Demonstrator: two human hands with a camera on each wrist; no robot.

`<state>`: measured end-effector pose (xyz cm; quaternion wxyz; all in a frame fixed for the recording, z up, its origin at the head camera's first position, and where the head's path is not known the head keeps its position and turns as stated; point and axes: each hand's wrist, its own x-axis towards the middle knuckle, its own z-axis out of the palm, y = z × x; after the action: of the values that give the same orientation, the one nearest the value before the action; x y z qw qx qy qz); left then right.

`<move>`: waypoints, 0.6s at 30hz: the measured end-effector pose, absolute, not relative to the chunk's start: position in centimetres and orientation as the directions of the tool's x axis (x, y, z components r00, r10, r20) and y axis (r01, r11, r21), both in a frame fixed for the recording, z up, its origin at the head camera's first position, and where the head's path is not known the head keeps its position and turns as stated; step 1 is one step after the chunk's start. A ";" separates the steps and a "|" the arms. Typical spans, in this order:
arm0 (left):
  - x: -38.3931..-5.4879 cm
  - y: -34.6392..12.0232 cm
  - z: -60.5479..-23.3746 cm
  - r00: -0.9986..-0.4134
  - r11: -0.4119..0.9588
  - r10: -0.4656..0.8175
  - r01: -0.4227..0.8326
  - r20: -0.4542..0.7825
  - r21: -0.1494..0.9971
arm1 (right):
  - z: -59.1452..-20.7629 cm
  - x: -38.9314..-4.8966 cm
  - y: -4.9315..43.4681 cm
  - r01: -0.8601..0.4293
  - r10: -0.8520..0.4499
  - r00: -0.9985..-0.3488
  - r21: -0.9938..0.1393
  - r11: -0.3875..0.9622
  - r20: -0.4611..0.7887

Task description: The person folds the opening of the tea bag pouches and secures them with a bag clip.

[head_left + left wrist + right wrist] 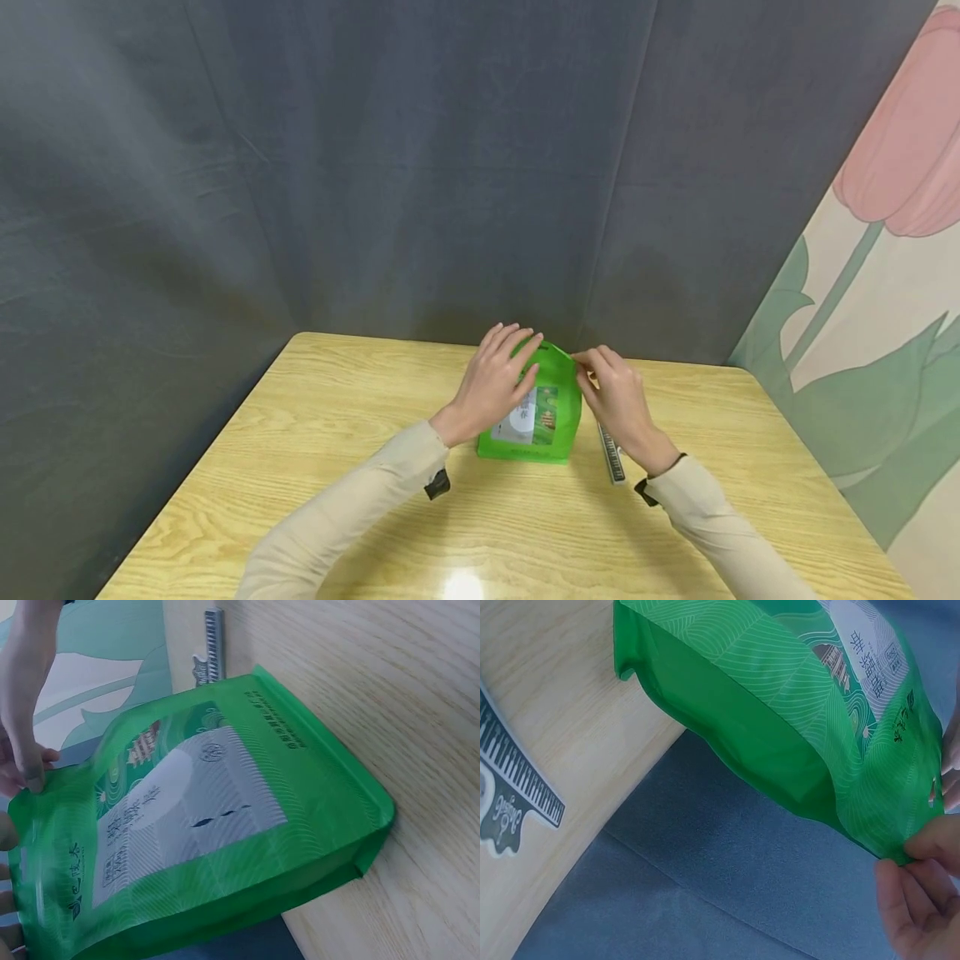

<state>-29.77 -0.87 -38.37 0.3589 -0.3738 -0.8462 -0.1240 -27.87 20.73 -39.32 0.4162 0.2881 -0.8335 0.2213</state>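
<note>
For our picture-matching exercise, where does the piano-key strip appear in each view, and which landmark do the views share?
Head: the piano-key strip is in the lower half, right of centre.
Left wrist: near the top edge, slightly left of centre.
Right wrist: at the left edge, around mid-height.
Shared landmark: the green bag, visible in all three.

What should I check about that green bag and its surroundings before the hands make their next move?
1. Right hand pinching the green bag's top corner: ok.
2. Left hand gripping firmly: cannot tell; it is at the bag's top, its contact partly hidden.
3. Base supported: looks ok, apparently resting on the table.
4. Piano-key-patterned piece clear of the bag: ok, lying apart on its right.
5. Top seal unopened: cannot tell.
</note>
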 end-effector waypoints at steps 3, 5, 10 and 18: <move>-30.0 -0.7 -38.2 -0.463 0.688 0.533 0.725 0.708 -0.044 | -39.3 -27.9 20.8 -0.672 -0.303 -0.481 -0.124 0.730 0.823; -30.1 -0.5 -38.0 -0.471 0.690 0.529 0.723 0.706 -0.035 | -39.3 -27.8 20.8 -0.676 -0.307 -0.477 -0.121 0.727 0.823; -30.3 -0.2 -37.8 -0.472 0.684 0.533 0.729 0.703 -0.029 | -39.3 -27.7 20.9 -0.675 -0.309 -0.473 -0.114 0.729 0.825; -30.5 0.2 -37.6 -0.418 0.639 0.505 0.770 0.755 -0.001 | -39.4 -27.7 20.9 -0.676 -0.315 -0.469 -0.107 0.729 0.825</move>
<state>-30.48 0.22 -37.60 0.3760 -0.3870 -0.8234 -0.1759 -27.73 20.86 -39.43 0.4197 0.2987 -0.8296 0.2154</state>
